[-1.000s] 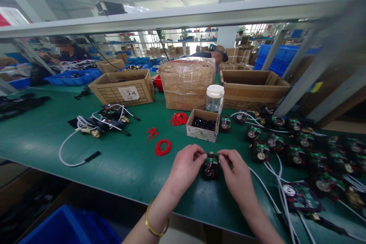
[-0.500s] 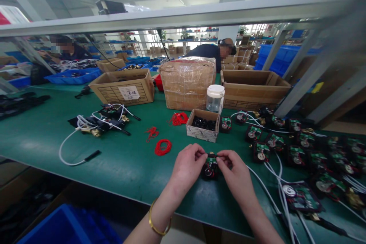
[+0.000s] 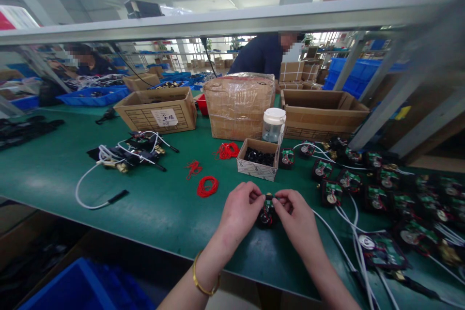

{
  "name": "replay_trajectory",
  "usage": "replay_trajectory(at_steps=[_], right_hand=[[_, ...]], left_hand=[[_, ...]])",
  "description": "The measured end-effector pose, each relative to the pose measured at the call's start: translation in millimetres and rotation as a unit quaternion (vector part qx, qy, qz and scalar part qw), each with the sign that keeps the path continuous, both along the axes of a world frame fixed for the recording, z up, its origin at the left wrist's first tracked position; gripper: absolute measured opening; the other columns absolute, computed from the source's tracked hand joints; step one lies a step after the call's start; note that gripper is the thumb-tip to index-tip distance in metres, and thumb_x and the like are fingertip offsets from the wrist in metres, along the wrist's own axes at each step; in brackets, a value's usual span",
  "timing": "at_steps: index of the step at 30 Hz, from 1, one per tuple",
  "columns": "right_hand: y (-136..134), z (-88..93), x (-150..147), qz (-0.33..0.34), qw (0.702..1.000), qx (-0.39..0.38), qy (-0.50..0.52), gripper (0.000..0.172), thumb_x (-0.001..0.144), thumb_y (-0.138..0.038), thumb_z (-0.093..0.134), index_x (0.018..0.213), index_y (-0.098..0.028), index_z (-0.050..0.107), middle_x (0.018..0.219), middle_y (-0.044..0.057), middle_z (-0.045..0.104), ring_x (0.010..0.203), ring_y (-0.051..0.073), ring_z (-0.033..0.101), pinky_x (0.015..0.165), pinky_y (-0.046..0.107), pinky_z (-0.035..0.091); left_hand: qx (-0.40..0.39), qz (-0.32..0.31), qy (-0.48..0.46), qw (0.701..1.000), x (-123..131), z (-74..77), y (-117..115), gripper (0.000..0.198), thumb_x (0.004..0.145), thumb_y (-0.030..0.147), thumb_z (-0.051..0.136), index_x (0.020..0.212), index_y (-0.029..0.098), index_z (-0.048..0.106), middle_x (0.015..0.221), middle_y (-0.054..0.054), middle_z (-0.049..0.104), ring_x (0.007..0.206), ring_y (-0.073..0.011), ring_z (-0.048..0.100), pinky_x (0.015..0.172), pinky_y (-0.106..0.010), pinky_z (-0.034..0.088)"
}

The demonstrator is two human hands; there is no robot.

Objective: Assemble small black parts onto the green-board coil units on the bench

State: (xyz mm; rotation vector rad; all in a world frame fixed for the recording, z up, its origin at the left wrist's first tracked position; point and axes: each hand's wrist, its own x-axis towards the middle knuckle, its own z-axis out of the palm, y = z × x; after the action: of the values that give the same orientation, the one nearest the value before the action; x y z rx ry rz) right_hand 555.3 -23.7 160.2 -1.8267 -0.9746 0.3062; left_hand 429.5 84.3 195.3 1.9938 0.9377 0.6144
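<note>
A small black housing with a green circuit board [image 3: 268,213] and red wires lies on the green bench in front of me. My left hand [image 3: 240,209] pinches at its upper left edge, a gold bangle on that wrist. From the other side, my right hand [image 3: 296,215] closes thumb and forefinger at the upper right edge. A dark strip spans the top between my fingertips; whether it is a separate part I cannot tell. Just beyond my hands stands an open carton of small black parts [image 3: 258,156].
Several similar housings with boards [image 3: 378,197] and white cables crowd the right. Coils of red wire [image 3: 207,187] lie left of my hands, with cabled assemblies [image 3: 132,155] farther left. A taped box [image 3: 238,109] and a lidded jar [image 3: 273,125] stand behind. Two people are across the bench.
My right hand has shifted slightly left, bringing the fingertips of both hands closer at the housing's top. The person across the bench has risen higher. The other items stay put.
</note>
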Motion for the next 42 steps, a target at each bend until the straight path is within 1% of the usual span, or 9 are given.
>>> replay_trajectory(at_steps=[3, 10, 15, 22, 25, 28, 32, 35, 42], right_hand=[[1.7, 1.8, -0.3, -0.014, 1.0, -0.003, 0.0, 0.022, 0.087, -0.042, 0.059, 0.092, -0.022, 0.068, 0.085, 0.004, 0.062, 0.072, 0.021, 0.057, 0.067, 0.034, 0.045], [2.5, 4.9, 9.1, 0.027, 0.989, 0.004, 0.146, 0.036, 0.086, -0.055, 0.06, 0.091, -0.021, 0.069, 0.084, 0.005, 0.068, 0.077, 0.024, 0.06, 0.07, 0.034, 0.046], [5.2, -0.8, 10.9, 0.024, 0.997, -0.013, 0.07, 0.028, 0.083, -0.048, 0.063, 0.09, -0.022, 0.07, 0.077, 0.003, 0.062, 0.068, 0.021, 0.055, 0.065, 0.034, 0.043], [4.7, 6.4, 10.7, 0.046, 0.989, -0.012, 0.143, 0.033, 0.084, -0.052, 0.06, 0.092, -0.021, 0.07, 0.088, 0.006, 0.069, 0.08, 0.024, 0.061, 0.073, 0.036, 0.046], [4.9, 6.6, 10.2, 0.035, 0.995, -0.021, 0.09, 0.032, 0.083, -0.05, 0.061, 0.09, -0.021, 0.07, 0.082, 0.005, 0.065, 0.073, 0.023, 0.058, 0.069, 0.036, 0.045], [4.1, 6.3, 10.9, 0.037, 0.998, -0.02, 0.047, 0.03, 0.085, -0.047, 0.057, 0.092, -0.022, 0.071, 0.086, 0.005, 0.065, 0.077, 0.023, 0.06, 0.071, 0.036, 0.046], [4.1, 8.1, 12.9, 0.051, 0.997, -0.037, 0.036, 0.03, 0.087, -0.048, 0.056, 0.091, -0.022, 0.071, 0.086, 0.005, 0.065, 0.077, 0.022, 0.059, 0.07, 0.035, 0.046], [5.7, 9.6, 12.3, 0.047, 0.998, -0.046, 0.008, 0.027, 0.086, -0.046, 0.058, 0.087, -0.023, 0.07, 0.081, 0.003, 0.061, 0.07, 0.021, 0.055, 0.065, 0.034, 0.045], [6.8, 10.4, 8.9, 0.04, 0.999, -0.036, 0.002, 0.025, 0.086, -0.044, 0.057, 0.087, -0.023, 0.07, 0.082, 0.003, 0.06, 0.069, 0.02, 0.054, 0.065, 0.034, 0.045]], left_hand=[[0.005, 0.002, -0.006, 1.0, 0.1, -1.6, 0.1, 0.006, 0.083, 0.017, 0.067, 0.078, 0.02, 0.066, 0.08, 0.001, 0.065, 0.074, -0.0149, 0.064, 0.071, -0.026, 0.048], [-0.016, -0.005, -0.019, 1.0, -1.0, -3.3, 2.0, 0.005, 0.084, 0.02, 0.066, 0.08, 0.02, 0.067, 0.08, 0.001, 0.066, 0.074, -0.015, 0.064, 0.071, -0.026, 0.049], [-0.013, 0.0, -0.024, 1.0, -0.1, -4.6, 2.3, 0.006, 0.082, 0.015, 0.066, 0.078, 0.02, 0.066, 0.08, 0.001, 0.065, 0.074, -0.0146, 0.063, 0.071, -0.026, 0.049], [-0.043, -0.017, -0.044, 0.998, -3.4, -8.2, 5.8, 0.006, 0.085, 0.021, 0.065, 0.08, 0.02, 0.068, 0.081, 0.0, 0.068, 0.075, -0.0152, 0.064, 0.071, -0.027, 0.049], [-0.052, -0.016, -0.053, 0.997, -4.4, -10.5, 6.2, 0.005, 0.081, 0.015, 0.065, 0.081, 0.02, 0.068, 0.081, 0.001, 0.067, 0.074, -0.0145, 0.064, 0.071, -0.026, 0.049], [-0.048, -0.016, -0.053, 0.997, -5.8, -10.0, 6.5, 0.008, 0.081, 0.014, 0.064, 0.081, 0.02, 0.068, 0.081, 0.0, 0.068, 0.075, -0.0146, 0.064, 0.072, -0.026, 0.049], [-0.059, -0.028, -0.05, 0.997, -6.8, -6.5, 7.7, 0.01, 0.085, 0.018, 0.061, 0.081, 0.02, 0.071, 0.081, -0.001, 0.07, 0.077, -0.0157, 0.064, 0.073, -0.026, 0.048], [-0.067, -0.025, -0.056, 0.996, -6.4, -5.2, 8.1, 0.008, 0.083, 0.016, 0.063, 0.081, 0.019, 0.07, 0.081, 0.0, 0.07, 0.076, -0.0153, 0.064, 0.072, -0.026, 0.049], [-0.084, -0.036, -0.069, 0.993, -8.9, -7.1, 8.3, 0.009, 0.083, 0.017, 0.062, 0.084, 0.02, 0.07, 0.081, -0.001, 0.071, 0.077, -0.0153, 0.064, 0.074, -0.026, 0.05]])
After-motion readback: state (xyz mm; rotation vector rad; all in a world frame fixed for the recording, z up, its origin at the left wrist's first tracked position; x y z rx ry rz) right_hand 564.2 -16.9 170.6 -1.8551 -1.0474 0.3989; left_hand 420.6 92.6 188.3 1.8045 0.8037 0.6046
